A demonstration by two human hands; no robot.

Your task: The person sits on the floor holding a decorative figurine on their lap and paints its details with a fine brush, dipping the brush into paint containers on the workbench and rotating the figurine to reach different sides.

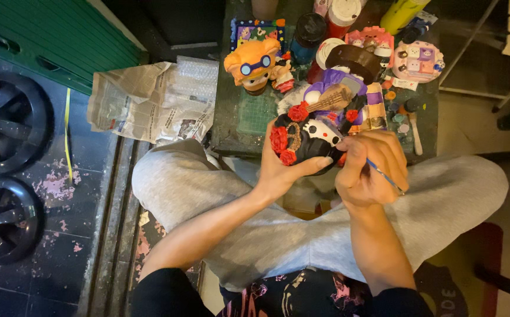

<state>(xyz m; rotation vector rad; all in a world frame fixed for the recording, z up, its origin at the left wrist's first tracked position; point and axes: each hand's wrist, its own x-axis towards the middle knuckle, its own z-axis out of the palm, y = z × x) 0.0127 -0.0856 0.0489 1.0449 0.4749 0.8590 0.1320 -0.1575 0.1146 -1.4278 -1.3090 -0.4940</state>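
A painted skull figurine (307, 138) sits partly hidden behind the left hand (278, 170), its underside out of sight; the brush (384, 175) tip vanishes behind the right hand (369, 167). Paint bottles (340, 12) are cut off by the top edge.

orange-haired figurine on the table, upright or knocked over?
Upright. The orange-haired figurine stands on its base on the green mat, head up and goggles facing the camera, apart from the black skull figurine held in the left hand.
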